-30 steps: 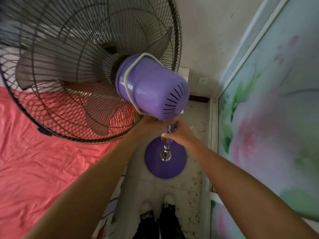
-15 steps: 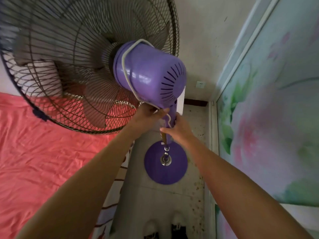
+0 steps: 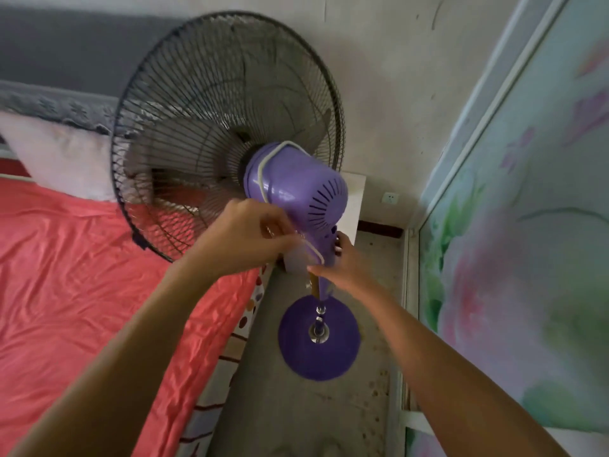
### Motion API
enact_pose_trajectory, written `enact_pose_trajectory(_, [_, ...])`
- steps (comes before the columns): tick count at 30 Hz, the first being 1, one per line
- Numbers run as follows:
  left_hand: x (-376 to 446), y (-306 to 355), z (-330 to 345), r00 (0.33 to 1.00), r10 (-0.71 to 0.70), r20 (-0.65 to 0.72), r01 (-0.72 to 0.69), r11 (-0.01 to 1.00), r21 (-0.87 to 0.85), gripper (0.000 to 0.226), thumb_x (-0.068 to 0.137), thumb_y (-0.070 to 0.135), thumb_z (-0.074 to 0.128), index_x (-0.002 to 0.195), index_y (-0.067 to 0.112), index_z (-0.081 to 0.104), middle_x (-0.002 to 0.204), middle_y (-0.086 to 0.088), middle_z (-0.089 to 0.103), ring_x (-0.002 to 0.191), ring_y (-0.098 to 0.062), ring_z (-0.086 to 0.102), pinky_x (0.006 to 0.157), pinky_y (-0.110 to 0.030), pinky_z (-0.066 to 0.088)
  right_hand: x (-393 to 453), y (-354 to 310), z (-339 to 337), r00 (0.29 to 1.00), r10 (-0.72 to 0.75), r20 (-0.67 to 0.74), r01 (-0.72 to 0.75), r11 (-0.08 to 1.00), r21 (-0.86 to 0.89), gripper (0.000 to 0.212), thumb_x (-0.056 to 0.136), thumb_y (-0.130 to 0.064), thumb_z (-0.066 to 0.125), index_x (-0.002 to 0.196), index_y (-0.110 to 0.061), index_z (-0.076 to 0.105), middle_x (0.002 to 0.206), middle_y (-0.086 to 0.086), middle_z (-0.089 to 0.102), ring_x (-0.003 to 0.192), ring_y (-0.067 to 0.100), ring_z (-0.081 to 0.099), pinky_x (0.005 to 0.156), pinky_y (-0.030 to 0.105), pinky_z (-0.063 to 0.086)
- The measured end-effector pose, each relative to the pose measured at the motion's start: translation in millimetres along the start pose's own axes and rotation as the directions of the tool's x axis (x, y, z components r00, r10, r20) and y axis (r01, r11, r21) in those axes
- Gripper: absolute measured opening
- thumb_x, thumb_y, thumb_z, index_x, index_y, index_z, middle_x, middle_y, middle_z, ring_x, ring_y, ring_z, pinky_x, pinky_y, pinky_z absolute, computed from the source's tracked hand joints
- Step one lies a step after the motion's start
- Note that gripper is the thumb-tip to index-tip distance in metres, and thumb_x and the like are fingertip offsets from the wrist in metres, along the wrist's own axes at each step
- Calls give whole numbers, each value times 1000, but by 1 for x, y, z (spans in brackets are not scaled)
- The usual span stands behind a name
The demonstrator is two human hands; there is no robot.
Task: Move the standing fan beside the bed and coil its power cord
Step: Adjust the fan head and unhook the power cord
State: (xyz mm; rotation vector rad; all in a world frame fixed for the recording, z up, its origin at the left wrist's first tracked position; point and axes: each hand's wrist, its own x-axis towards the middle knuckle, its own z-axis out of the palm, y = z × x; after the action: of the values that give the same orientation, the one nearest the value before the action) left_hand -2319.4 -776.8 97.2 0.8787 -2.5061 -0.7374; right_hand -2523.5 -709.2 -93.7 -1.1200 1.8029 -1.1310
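The standing fan has a purple motor housing (image 3: 296, 189), a black wire cage (image 3: 214, 103) and a round purple base (image 3: 296, 351) on the floor beside the bed (image 3: 82, 291). Its white power cord (image 3: 263, 166) loops over the motor housing and runs down to the neck. My left hand (image 3: 244, 235) pinches the cord just below the housing. My right hand (image 3: 346, 265) is closed around the fan's neck and pole, with the cord passing by its fingers.
The bed has a coral sheet, a pale pillow (image 3: 59, 153) and a grey headboard (image 3: 59, 54). A white nightstand (image 3: 354, 199) stands behind the fan. A wall socket (image 3: 390, 197) sits low on the wall. A floral sliding door (image 3: 527, 258) lines the right side.
The fan head now sits farther from the camera and more upright, with the headboard and pillow in view. My left hand has moved from under the housing to pinch the cord.
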Motion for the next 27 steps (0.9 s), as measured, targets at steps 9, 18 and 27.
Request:
enact_pose_trajectory(9, [59, 14, -39, 901, 290, 323, -424, 745, 514, 110, 57, 58, 84, 147, 12, 40, 148, -12, 47, 138, -33, 42, 110, -48, 32, -41, -122, -26, 922, -318, -221, 355, 922, 157, 100, 55, -41, 96, 135, -50, 36, 133, -11, 53, 119, 8, 60, 84, 24, 58])
enact_pose_trajectory(18, [47, 12, -24, 941, 311, 137, -335, 782, 526, 104, 53, 66, 74, 140, 16, 48, 136, -8, 57, 126, -30, 52, 100, -48, 38, -27, -143, -61, 957, -289, -21, 287, 957, -45, 105, 52, -47, 95, 140, -31, 41, 128, -7, 57, 111, 15, 65, 80, 25, 61])
enact_pose_trajectory(27, [48, 31, -3, 985, 171, 10, -142, 786, 601, 107, 52, 74, 72, 140, 19, 46, 133, -8, 57, 122, -32, 53, 99, -53, 35, -3, -143, -98, 956, -176, 236, 174, 984, 31, 117, 52, -34, 99, 149, -37, 34, 141, -7, 51, 124, 15, 58, 91, 35, 59])
